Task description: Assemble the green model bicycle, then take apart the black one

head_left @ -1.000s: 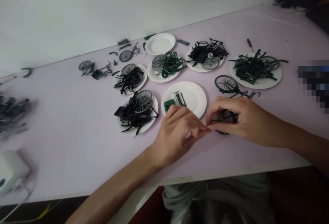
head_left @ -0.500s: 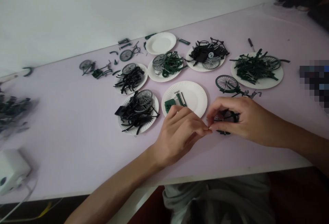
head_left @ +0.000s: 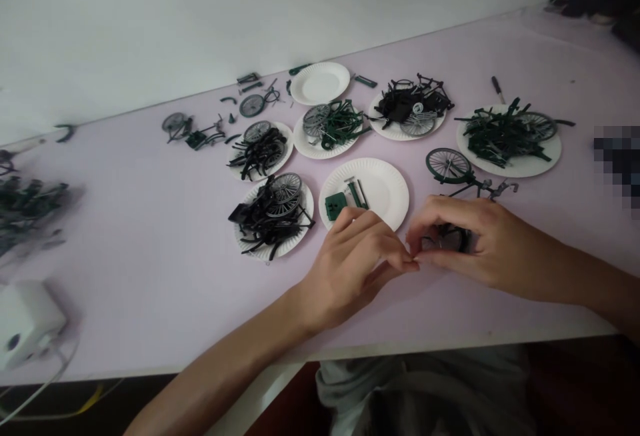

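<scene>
Right hand (head_left: pixel 480 243) curled round dark spoked wheel (head_left: pixel 447 239), just right of ridged white paper plate (head_left: pixel 387 186), left hand (head_left: pixel 353 259) at plate's near edge, fingertips pinched shut beside wheel, contents too small to tell

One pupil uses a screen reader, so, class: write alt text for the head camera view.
A left hand and right hand meet fingertip to fingertip on a pale table, the right curled over a small dark wheel. Behind them, paper plates hold heaps of green and black toy bicycle parts.
</scene>
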The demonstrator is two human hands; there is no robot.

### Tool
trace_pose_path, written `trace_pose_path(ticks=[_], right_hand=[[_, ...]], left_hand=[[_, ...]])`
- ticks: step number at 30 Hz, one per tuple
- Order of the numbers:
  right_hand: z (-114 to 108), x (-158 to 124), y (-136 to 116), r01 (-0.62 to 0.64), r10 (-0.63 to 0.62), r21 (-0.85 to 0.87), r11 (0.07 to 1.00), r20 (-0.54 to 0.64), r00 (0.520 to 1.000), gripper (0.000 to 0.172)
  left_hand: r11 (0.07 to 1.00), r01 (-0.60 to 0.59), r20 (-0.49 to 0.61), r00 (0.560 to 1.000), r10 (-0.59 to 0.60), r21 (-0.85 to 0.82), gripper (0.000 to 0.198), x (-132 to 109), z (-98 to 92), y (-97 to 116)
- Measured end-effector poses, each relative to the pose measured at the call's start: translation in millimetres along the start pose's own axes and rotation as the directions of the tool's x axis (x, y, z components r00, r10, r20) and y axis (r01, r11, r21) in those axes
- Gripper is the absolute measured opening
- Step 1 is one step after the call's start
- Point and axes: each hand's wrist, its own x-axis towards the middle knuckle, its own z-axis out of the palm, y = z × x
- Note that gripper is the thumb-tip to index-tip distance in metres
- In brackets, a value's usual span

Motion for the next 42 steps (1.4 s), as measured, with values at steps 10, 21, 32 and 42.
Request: trace_pose_path(ticks=[10,21,32,42], right_hand=[[-1,-3,-2,-0.024,0.023,-0.017,1.0,-0.051,0.998,0.008],[-19,0,1,-0.007,-0.071,-0.281,0.96,-0.265,0.962,0.005],[-26,-4,5,0.101,-0.278,-0.477,0.873,-0.317,0.907,0.018],[-5,-66,-3,0.263,-0.403,-0.717,0.645,-0.027,0.915,0.019]], left_hand=[[0.999,-0.05,-0.002,0.999,0.05,0.004,0.025,0,3.0,-5],[0.891,-0.252,0.227,0.958,0.175,0.377,0.013,0,6.5,-16],[0.74,-0.444,0.16,0.891,0.425,0.506,0.01,6,17.6,-9],[0.777,-0.44,0.1,0.889,0.446,0.449,0.001,3,15.2,1]])
